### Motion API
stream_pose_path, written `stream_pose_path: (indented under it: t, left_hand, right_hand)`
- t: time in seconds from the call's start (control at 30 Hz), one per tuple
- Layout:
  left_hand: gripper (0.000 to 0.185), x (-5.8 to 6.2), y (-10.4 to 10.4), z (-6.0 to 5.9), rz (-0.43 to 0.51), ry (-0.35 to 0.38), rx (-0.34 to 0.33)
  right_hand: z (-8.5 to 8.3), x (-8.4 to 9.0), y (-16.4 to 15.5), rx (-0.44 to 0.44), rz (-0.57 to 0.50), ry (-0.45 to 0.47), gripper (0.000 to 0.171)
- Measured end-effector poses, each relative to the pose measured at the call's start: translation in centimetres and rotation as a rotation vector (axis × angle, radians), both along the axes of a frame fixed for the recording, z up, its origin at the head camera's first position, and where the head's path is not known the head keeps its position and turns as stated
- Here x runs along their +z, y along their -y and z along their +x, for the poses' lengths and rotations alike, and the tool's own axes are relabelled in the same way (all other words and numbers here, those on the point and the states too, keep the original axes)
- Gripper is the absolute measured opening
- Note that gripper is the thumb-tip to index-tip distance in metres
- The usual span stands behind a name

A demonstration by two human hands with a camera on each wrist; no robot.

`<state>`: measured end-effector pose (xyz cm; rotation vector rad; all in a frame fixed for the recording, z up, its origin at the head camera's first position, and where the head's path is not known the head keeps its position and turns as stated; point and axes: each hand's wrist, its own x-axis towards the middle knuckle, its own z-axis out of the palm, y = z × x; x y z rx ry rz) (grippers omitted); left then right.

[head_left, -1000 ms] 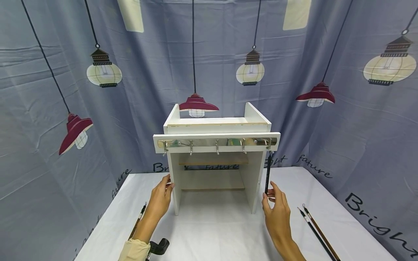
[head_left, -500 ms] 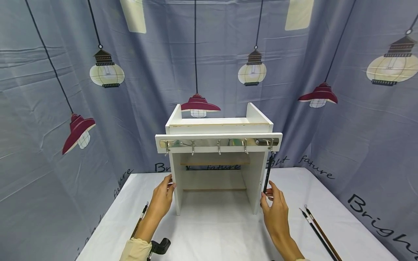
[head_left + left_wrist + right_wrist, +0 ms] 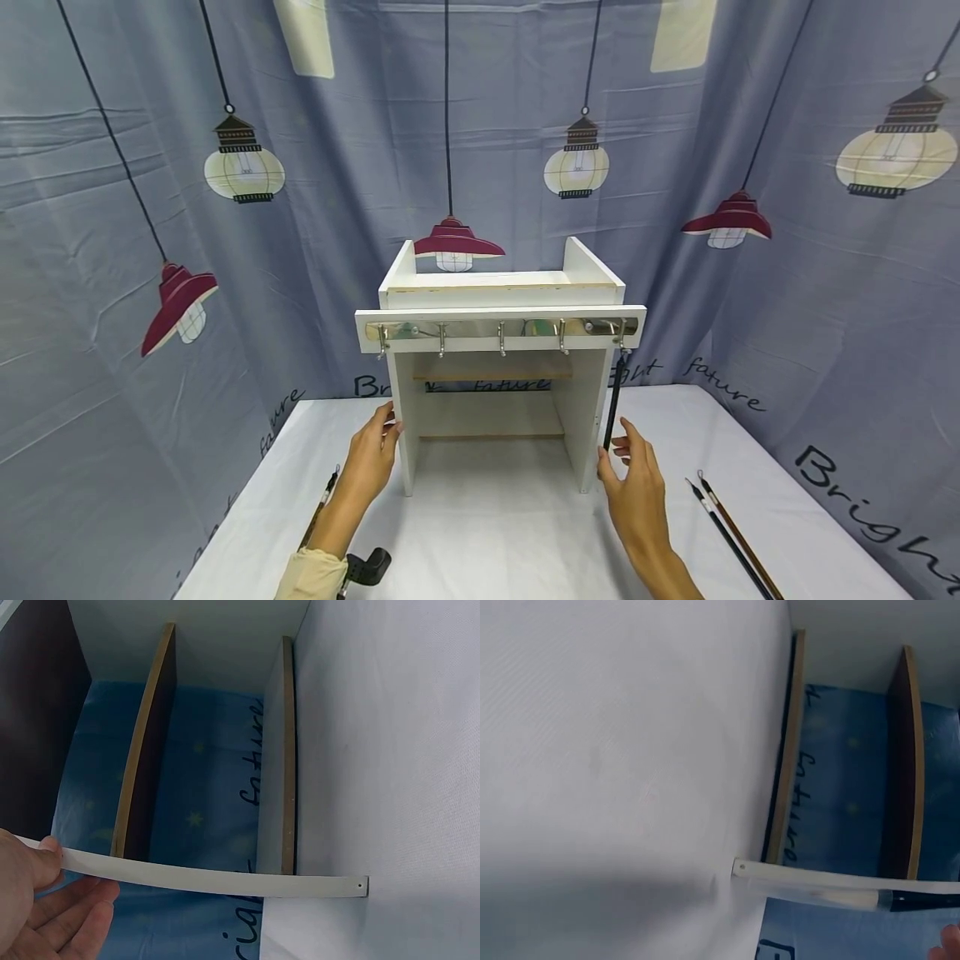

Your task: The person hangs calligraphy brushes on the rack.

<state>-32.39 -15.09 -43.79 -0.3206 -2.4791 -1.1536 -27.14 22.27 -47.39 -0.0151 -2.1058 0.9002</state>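
A white shelf unit (image 3: 495, 287) stands on the white table, with a metal hook rail (image 3: 501, 327) across its front. A dark-handled brush (image 3: 615, 398) hangs upright from the rightmost hook. My right hand (image 3: 633, 479) is just below the brush's lower end, fingers relaxed, thumb near the shelf's right panel. In the right wrist view the brush tip (image 3: 855, 898) lies apart from the one fingertip (image 3: 952, 946) showing. My left hand (image 3: 372, 454) rests against the shelf's left panel (image 3: 210, 879), thumb on its front edge, fingers (image 3: 71, 919) straight.
Two more brushes (image 3: 729, 533) lie on the table to the right of my right hand. Another brush (image 3: 318, 507) lies beside my left forearm. A blue lamp-print curtain (image 3: 825, 292) closes in the table at the back and both sides.
Almost nothing differs. My right hand has eased slightly left beside the hanging brush's lower end. The left hand stays on the panel.
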Motion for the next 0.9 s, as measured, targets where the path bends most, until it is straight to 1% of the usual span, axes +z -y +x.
stream_pose_path:
  t: [0.17, 0.27, 0.4, 0.57, 0.63, 0.77, 0.9]
  left_hand:
    - [0.041, -0.1, -0.1, -0.1, 0.002, -0.01, -0.005]
    - [0.041, 0.0, -0.1, 0.0, -0.005, -0.002, -0.002]
    - [0.041, 0.0, 0.1, -0.1, -0.022, -0.005, 0.004]
    - [0.042, 0.1, 0.2, -0.2, -0.01, 0.011, 0.005]
    - [0.042, 0.0, 0.1, -0.3, -0.002, 0.016, 0.006]
    - [0.042, -0.1, 0.0, -0.3, 0.001, 0.016, 0.001]
    - [0.042, 0.0, -0.1, -0.3, -0.005, 0.015, -0.005]
  right_hand:
    - [1.2, 0.2, -1.0, -0.019, 0.02, 0.033, 0.068]
    - [2.0, 0.6, -1.8, -0.032, 0.038, 0.041, 0.072]
    - [2.9, 1.0, -3.1, -0.051, 0.086, 0.03, 0.074]
    - [3.7, 1.3, -4.7, -0.079, 0.148, -0.008, 0.075]
    - [4.0, 1.5, -5.3, -0.092, 0.169, -0.009, 0.075]
    - [4.6, 1.5, -6.8, -0.112, 0.207, 0.016, 0.073]
    - [5.4, 1.4, -8.5, -0.129, 0.237, 0.089, 0.068]
